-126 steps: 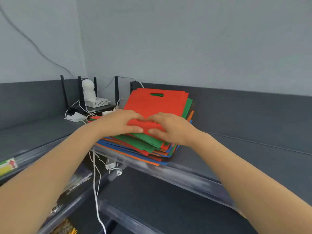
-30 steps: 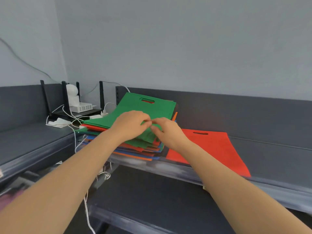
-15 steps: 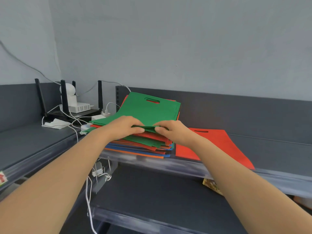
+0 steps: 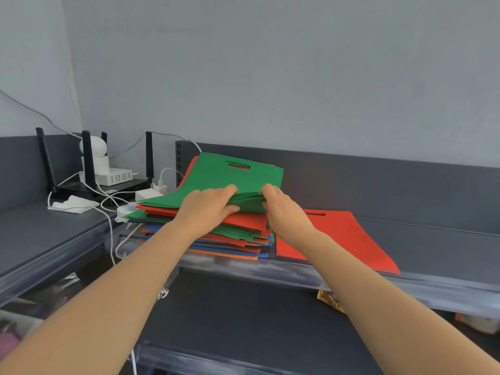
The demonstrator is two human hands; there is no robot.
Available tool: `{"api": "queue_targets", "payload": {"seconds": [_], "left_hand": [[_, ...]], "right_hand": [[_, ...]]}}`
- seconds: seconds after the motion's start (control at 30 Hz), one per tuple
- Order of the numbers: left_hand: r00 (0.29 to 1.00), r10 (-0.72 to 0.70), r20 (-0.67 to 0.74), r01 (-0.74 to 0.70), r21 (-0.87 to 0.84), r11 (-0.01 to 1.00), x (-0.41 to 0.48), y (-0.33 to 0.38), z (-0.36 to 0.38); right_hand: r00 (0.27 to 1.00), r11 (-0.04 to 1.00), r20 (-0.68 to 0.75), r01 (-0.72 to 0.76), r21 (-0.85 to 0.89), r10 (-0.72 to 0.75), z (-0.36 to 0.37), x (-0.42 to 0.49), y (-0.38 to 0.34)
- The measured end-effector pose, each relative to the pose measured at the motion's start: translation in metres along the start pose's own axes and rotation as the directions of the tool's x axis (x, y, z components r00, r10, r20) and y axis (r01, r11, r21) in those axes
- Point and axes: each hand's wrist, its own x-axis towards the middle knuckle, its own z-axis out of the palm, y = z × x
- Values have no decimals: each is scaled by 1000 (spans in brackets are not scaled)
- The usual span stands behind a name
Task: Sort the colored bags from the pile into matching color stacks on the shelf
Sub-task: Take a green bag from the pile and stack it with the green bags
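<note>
Green bag edge higher now — left hand, right hand (pinch grip)

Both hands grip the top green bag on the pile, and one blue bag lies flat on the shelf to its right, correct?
No: the head view shows the flat fabric bag on the grey shelf is red, not blue. The left hand and right hand grip the top green fabric bag.

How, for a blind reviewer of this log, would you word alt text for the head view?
A left hand and a right hand pinch the near edge of the top green bag on a mixed-color pile on a grey shelf. One red bag lies flat right of the pile; a router sits back left.
</note>
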Motion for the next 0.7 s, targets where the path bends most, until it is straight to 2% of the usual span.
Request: {"api": "queue_targets", "payload": {"seconds": [0.07,0.1,0.13,0.17,0.2,0.23,0.27,0.3,0.33,0.4,0.47,0.53,0.6,0.7], "left_hand": [[999,-6,-54,9,64,998,4,5,1],[997,-11,-74,16,70,997,5,7,1],[996,-21,-92,26,57,998,6,9,2],[993,-23,-114,30,62,998,8,10,5],[988,0,-155,10,65,998,9,13,7],[978,54,-202,-38,82,996,10,17,9],[963,134,-232,-112,104,988,12,23,11],[943,217,-254,-192,122,974,13,31,11],[916,299,-269,-270,139,953,14,39,13],[871,402,-282,-370,162,915,15,54,18],[869,421,-262,-401,125,907,15,62,24],[923,336,-186,-330,64,942,13,64,24],[975,221,-14,-221,2,975,12,64,19],[975,139,174,-126,-86,988,19,69,7]], "right_hand": [[996,970,-38,-71,231,82,0,-2,4],[980,922,-55,-157,353,189,-3,-1,7],[940,831,-43,-276,483,337,-5,0,10],[870,671,31,-401,624,492,-10,0,12],[779,429,183,-506,748,599,-15,1,13],[688,146,374,-571,808,621,-20,1,14],[625,-84,524,-593,801,578,-24,1,16],[586,-221,616,-605,765,527,-26,1,19],[563,-295,667,-613,733,488,-26,1,24],[532,-347,717,-636,689,450,-27,1,32],[502,-344,758,-685,643,417,-29,-1,40],[498,-300,781,-732,612,377,-31,-5,44],[490,-269,781,-750,605,388,-27,-5,44],[443,-209,753,-778,593,486,-12,-1,34]]}}
